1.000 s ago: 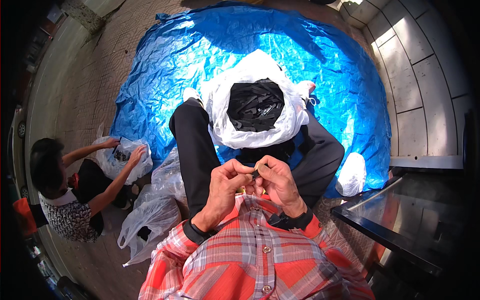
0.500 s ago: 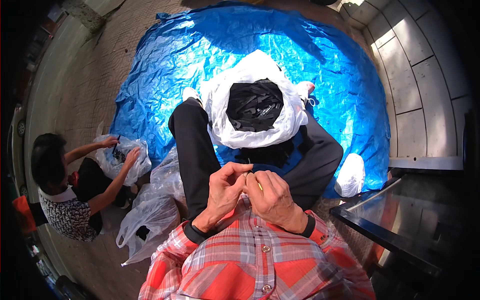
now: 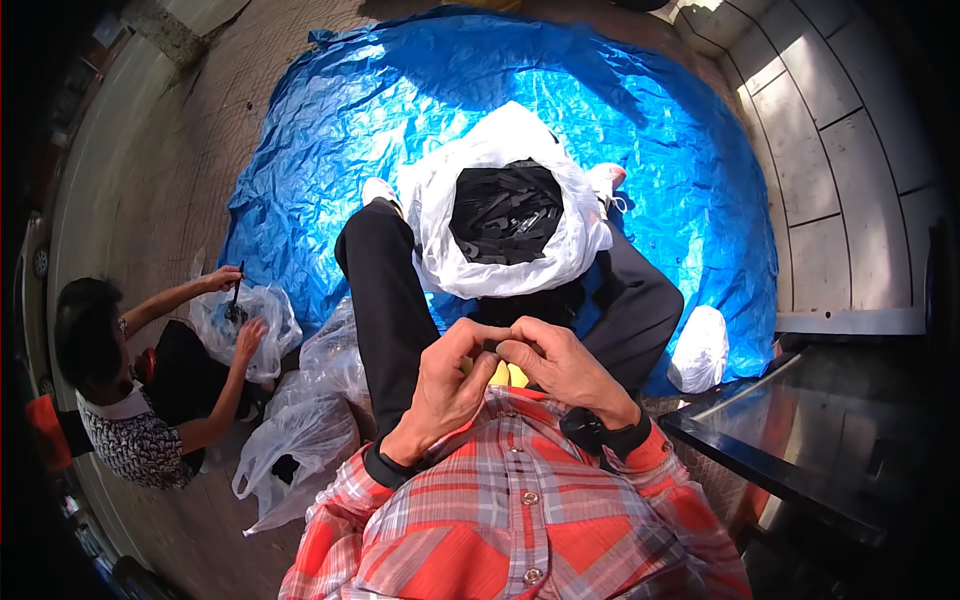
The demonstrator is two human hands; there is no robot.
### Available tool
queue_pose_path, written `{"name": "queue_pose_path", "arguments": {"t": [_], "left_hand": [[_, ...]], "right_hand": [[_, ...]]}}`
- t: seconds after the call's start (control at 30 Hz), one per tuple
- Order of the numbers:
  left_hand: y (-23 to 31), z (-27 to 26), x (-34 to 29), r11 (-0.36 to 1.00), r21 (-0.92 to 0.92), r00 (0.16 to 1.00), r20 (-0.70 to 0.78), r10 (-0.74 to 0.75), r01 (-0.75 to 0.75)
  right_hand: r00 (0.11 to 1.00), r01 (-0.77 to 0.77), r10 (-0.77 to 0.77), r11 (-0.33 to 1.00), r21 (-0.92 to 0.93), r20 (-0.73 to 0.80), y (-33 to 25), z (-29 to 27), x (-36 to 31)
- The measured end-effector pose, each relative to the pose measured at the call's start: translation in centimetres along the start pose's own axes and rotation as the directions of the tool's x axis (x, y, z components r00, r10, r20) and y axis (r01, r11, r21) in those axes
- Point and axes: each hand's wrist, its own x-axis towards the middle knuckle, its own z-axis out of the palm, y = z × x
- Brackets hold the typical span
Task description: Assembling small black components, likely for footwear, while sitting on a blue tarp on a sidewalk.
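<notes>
My left hand [image 3: 448,378] and my right hand [image 3: 572,368] meet above my lap, fingers bent and thumbs close together. A small dark piece [image 3: 490,347] shows between the fingertips; its shape is mostly hidden. Below the fingers, yellow parts [image 3: 517,376] show, like the handles of a small tool. Whether a palm grips them I cannot tell. Just beyond my hands, between my legs, stands a white plastic bag [image 3: 425,215] with its rim rolled open. Many flat black strips [image 3: 507,212] fill it.
A blue tarp [image 3: 690,190] spreads under the bag. On the left a seated person [image 3: 135,400] holds a thin black strip over a clear bag [image 3: 275,335]. Another clear bag [image 3: 300,440] lies nearer. A white bundle [image 3: 700,350] and a dark glossy panel [image 3: 780,430] are at right.
My right hand has turned and shifted slightly right, uncovering more of the yellow parts. My left hand stays nearly in place. The seated person's raised strip now stands more upright.
</notes>
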Motion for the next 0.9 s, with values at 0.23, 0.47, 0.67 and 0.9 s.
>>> {"name": "queue_pose_path", "arguments": {"t": [0.23,0.47,0.67,0.9], "left_hand": [[-0.4,-2.0,0.1,0.903,-0.325,0.960,0.070,-0.272,0.280],[-2.5,-1.1,0.4,0.857,-0.474,0.978,0.139,-0.155,0.203],[-2.6,-1.5,0.4,0.840,-0.468,0.962,0.119,-0.247,0.274],[-3.6,-1.4,0.2,0.839,-0.489,0.971,0.100,-0.217,0.238]], "right_hand": [[0.976,-0.206,0.112,0.752,0.626,0.185,1.7,0.0,-0.1],[0.955,-0.249,0.090,0.759,0.602,0.281,2.0,0.4,0.0],[0.998,0.002,0.024,0.892,0.452,-0.053,0.3,1.8,0.0],[0.984,-0.176,0.134,0.606,0.775,0.118,1.8,1.9,0.1]]}}
